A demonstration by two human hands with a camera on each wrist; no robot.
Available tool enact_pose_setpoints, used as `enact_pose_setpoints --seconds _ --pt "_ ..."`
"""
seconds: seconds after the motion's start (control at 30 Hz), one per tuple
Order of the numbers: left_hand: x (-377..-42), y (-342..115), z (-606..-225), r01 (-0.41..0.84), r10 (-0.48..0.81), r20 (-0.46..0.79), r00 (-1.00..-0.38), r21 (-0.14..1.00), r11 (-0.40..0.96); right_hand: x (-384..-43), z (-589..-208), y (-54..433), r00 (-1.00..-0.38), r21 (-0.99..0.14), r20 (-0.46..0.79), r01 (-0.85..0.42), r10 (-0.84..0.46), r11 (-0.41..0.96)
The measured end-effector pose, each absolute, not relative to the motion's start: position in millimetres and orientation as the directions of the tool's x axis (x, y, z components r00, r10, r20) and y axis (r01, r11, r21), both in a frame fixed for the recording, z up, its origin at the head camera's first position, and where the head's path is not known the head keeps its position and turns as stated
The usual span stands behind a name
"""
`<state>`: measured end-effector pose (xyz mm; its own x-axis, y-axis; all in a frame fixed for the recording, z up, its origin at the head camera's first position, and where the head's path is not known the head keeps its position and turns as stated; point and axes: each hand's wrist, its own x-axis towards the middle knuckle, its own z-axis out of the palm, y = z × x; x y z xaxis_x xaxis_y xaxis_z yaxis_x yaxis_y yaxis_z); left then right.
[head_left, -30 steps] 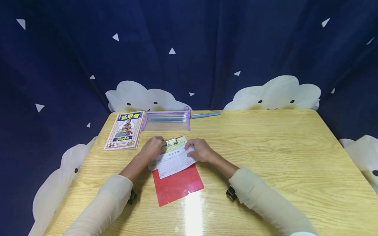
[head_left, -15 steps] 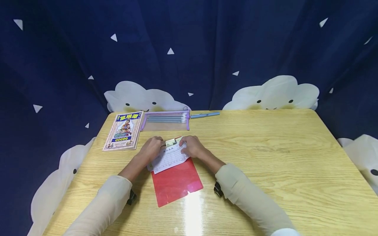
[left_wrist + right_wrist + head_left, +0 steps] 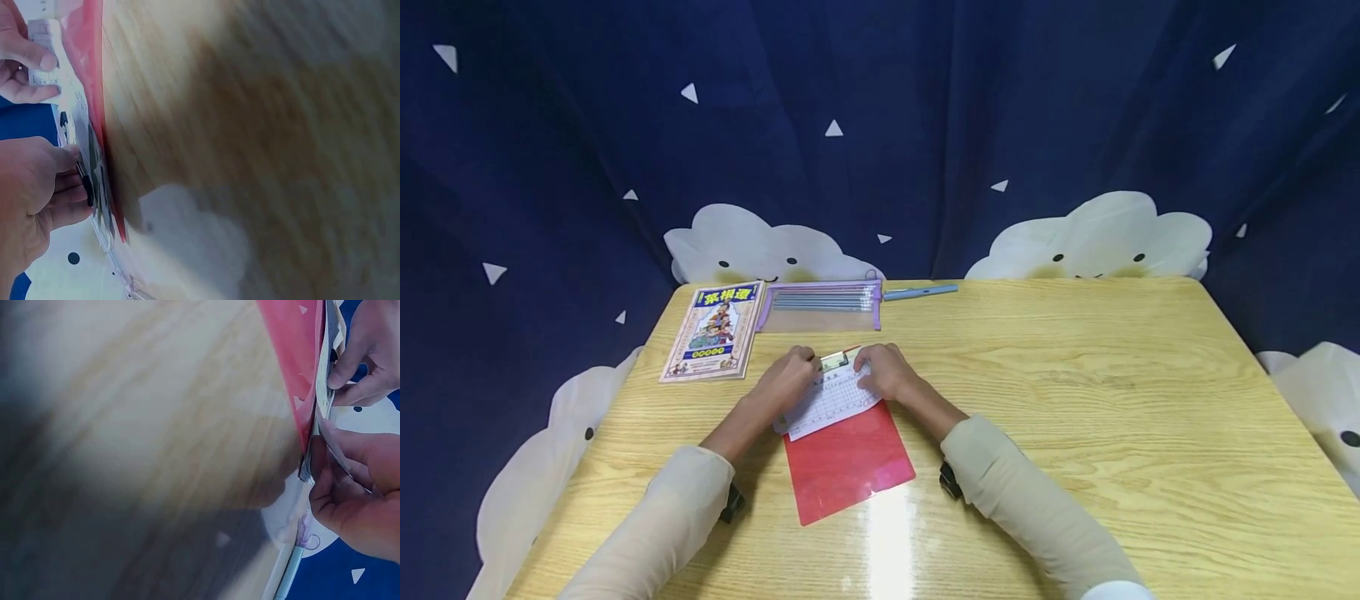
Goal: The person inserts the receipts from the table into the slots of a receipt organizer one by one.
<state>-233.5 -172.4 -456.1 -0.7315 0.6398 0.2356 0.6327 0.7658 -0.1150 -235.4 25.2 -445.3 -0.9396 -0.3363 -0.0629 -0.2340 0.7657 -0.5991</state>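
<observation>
A red clipboard (image 3: 850, 467) lies slightly turned on the wooden table, its metal clip (image 3: 833, 362) at the far end. My left hand (image 3: 792, 377) grips the clip's left side, thumb on one side and fingers on the other, as the left wrist view shows. With thumb and fingers my right hand (image 3: 887, 372) pinches the right edge of a white printed form (image 3: 831, 407), whose top edge is right at the clip. In the right wrist view that form (image 3: 334, 447) bends up from a stack of papers (image 3: 324, 381) on the clipboard.
A comic-style book (image 3: 715, 332) lies at the table's back left. Beside it are a clear, purple-edged pencil pouch (image 3: 820, 321) holding several pencils and a blue pen (image 3: 921, 292). A dark blue curtain (image 3: 925, 125) with clouds hangs behind the table.
My right hand has moved left with the white form, bringing it up to the clip and over the yellow-green sheet. My left hand has stayed at the clip.
</observation>
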Motion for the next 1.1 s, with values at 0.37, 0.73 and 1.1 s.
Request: enact_pose_setpoints --seconds 0.37,0.73,1.1 --pt "-232.1 -175.0 -456.6 0.626 0.638 0.244 -0.730 -0.134 0.768 -237.8 -444.9 15.9 -0.957 -0.593 -0.071 -0.186 -0.281 0.783" --pt "-231.5 -173.6 -458.3 0.632 0.646 0.245 -0.723 -0.143 0.761 -239.9 -447.1 17.2 -0.964 -0.617 -0.083 -0.148 -0.251 0.773" --pt "-231.1 -173.5 -458.5 0.628 0.644 0.262 -0.719 -0.153 0.763 -242.6 -445.6 12.0 -0.973 -0.640 -0.068 -0.127 -0.221 0.758"
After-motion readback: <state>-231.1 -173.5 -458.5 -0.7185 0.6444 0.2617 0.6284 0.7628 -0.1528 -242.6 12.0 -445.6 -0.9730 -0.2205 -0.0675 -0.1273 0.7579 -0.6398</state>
